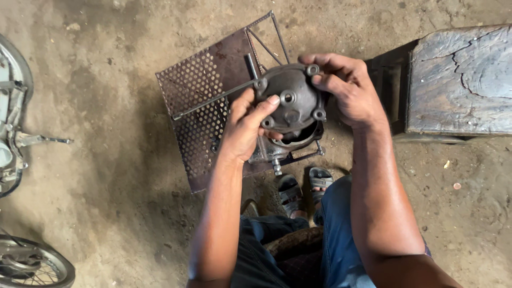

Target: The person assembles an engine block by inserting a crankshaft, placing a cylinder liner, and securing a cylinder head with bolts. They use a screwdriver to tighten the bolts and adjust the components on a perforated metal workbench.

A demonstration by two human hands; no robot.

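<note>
At the centre of the view, above a perforated tray [194, 96], both hands hold a dark round metal casting [293, 104] up in the air. The left hand [246, 128] clasps its left and lower edge, thumb laid across the face and fingers curled behind. The right hand [346, 90] grips the right and top edge, fingertips hooked over a bolt lug at the top. Both grips are closed firmly on the casting. Four lugs with holes ring its face; its back side is hidden, and whether a second part [298, 140] showing under its lower rim is joined to it or separate is hard to tell. A thin rod [213, 100] runs from the upper left lug out over the tray; how it is fastened cannot be made out.

The tray lies on the dirt floor [106, 176], its right part covered by the hands and casting. Some small metal parts [288, 159] with bolts lie on it just below the casting, partly blocked by the left wrist. Below them are the person's sandalled feet [304, 189] and blue-trousered knees [336, 234].

To the right stands a worn wooden bench [458, 80], cut off by the frame edge. At the left edge, a spoked wheel [32, 264] and other motorcycle parts [13, 122] are only partly in view.
</note>
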